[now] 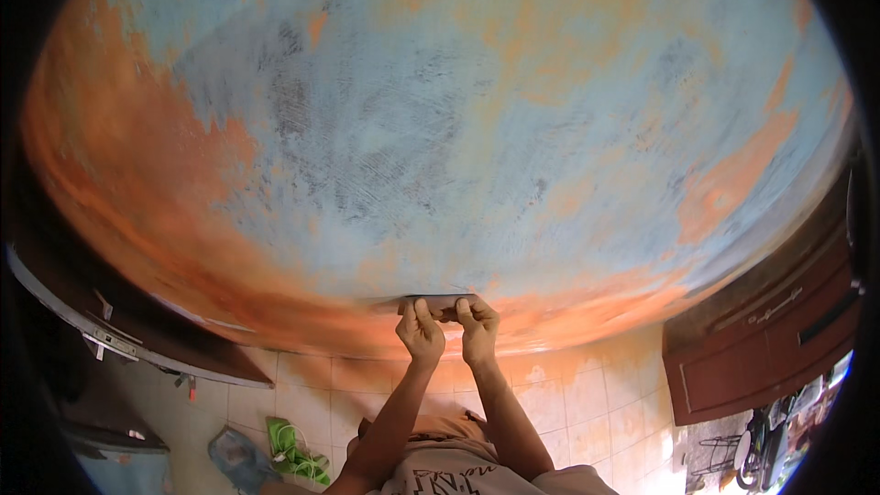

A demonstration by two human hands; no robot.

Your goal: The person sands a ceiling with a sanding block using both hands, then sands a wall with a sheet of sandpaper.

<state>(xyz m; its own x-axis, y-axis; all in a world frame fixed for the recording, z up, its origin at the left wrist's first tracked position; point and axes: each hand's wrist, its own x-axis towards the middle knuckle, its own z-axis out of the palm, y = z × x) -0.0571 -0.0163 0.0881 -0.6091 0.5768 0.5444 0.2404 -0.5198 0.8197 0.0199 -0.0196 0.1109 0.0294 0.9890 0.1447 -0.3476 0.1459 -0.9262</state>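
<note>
A large surface, patchy pale blue and orange with dark scuffed areas, fills most of the head view. Near its lower edge, my left hand and my right hand hold a thin, dark, flat piece between them, thumbs towards me. My left hand grips its left part, my right hand its right end. The piece lies against or very close to the surface; its exact material cannot be told, and my fingers behind it are partly hidden.
Below are orange-stained floor tiles. A green bag with pale cord and a bluish bag lie at lower left. A reddish-brown wooden door stands at right, with a motorcycle beyond it. A dark panel with a latch is at left.
</note>
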